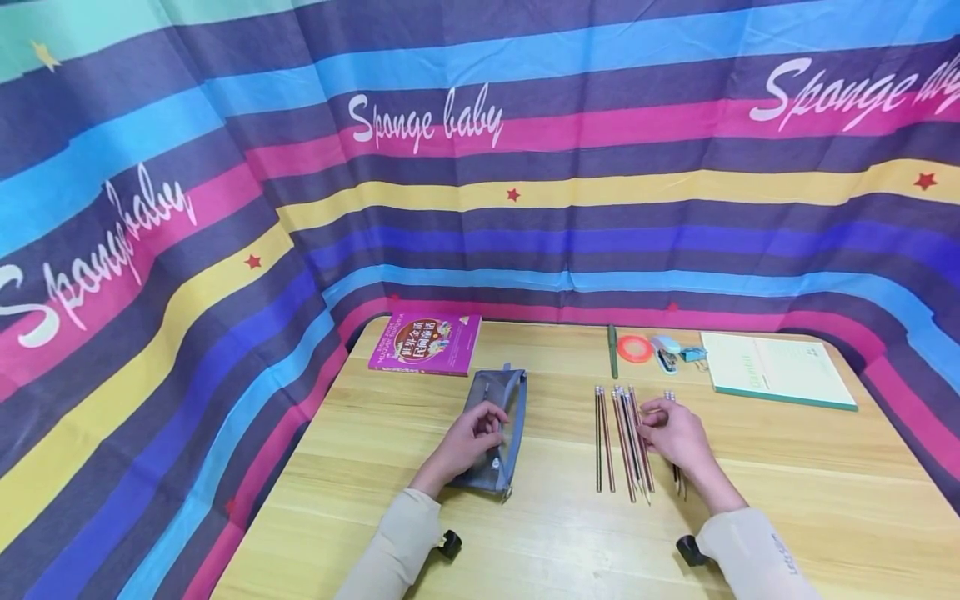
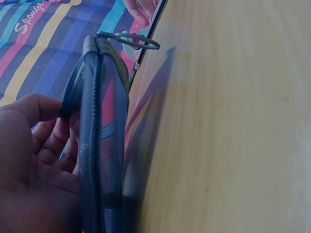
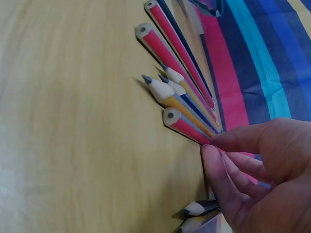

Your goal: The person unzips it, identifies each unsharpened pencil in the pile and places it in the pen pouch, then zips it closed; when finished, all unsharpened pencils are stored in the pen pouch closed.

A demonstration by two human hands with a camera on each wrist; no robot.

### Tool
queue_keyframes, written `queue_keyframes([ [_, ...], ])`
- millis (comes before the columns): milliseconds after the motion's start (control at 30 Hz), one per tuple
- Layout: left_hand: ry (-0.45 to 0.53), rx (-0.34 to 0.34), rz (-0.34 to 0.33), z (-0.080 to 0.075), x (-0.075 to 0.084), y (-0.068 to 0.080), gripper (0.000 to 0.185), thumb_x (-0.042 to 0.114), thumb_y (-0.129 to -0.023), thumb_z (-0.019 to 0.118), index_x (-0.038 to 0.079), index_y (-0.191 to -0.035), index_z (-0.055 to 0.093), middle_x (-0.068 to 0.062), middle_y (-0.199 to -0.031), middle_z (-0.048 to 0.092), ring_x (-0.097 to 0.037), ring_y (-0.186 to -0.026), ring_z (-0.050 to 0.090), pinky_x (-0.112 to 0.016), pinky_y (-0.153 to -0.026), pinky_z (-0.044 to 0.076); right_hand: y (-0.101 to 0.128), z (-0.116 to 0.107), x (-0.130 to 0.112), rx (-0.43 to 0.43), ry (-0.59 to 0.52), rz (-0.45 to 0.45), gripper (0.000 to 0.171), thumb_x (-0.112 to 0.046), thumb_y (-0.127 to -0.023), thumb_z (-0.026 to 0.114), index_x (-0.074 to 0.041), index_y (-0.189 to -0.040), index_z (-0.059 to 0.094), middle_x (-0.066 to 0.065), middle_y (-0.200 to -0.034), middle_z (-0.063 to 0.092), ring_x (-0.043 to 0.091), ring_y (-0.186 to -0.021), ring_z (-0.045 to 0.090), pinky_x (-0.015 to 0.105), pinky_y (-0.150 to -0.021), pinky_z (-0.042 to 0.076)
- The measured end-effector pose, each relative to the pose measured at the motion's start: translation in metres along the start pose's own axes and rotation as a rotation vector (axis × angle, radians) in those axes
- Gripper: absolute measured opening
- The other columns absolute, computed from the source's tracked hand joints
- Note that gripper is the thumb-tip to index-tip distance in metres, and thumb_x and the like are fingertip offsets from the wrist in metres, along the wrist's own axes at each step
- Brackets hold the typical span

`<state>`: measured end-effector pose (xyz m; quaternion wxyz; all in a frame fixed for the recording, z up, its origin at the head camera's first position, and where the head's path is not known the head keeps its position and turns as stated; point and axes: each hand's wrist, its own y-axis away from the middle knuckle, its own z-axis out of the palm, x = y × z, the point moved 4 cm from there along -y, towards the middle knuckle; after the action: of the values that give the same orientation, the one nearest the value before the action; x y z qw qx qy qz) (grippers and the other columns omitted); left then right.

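Observation:
A grey mesh pencil case (image 1: 489, 385) with a zip lies at centre left. My left hand (image 1: 468, 440) pinches the edge of its opening between thumb and fingers, and the left wrist view shows the case (image 2: 92, 155) side-on with its zip edge raised. To the right, several pencils (image 1: 621, 433) lie side by side, some sharpened and some with flat ends. My right hand (image 1: 677, 433) pinches the outermost flat-ended pencil (image 3: 182, 125) of this group with thumb and forefinger. Beneath that hand lie a few more sharpened pencils (image 3: 195, 208), partly hidden by it.
A purple book (image 1: 423, 343) lies at the back left. Along the back right are a green pen (image 1: 612, 352), a red ring (image 1: 634, 348), a small stapler (image 1: 665, 358), a small blue object (image 1: 693, 354) and a pale notebook (image 1: 780, 367). A striped curtain (image 1: 465, 242) surrounds the table.

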<state>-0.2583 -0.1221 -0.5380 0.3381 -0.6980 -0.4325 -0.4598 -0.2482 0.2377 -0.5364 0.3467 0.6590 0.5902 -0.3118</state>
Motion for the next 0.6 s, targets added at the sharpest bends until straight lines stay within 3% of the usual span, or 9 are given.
queue_keyframes([
  [600,0.000,-0.009,0.019,-0.0011,0.0022,0.0001,0.022,-0.003,-0.094,0.065,0.002,-0.116,0.064,-0.005,-0.091,0.056,-0.012,-0.079,0.054,-0.021,-0.070,0.048,-0.0001,0.0043,-0.0018,-0.016,0.106,-0.031,0.048,-0.005,-0.089,0.075,0.010,-0.131,0.058,0.014,-0.093,0.067,0.015,-0.061,0.067,0.028,-0.054,0.059],
])
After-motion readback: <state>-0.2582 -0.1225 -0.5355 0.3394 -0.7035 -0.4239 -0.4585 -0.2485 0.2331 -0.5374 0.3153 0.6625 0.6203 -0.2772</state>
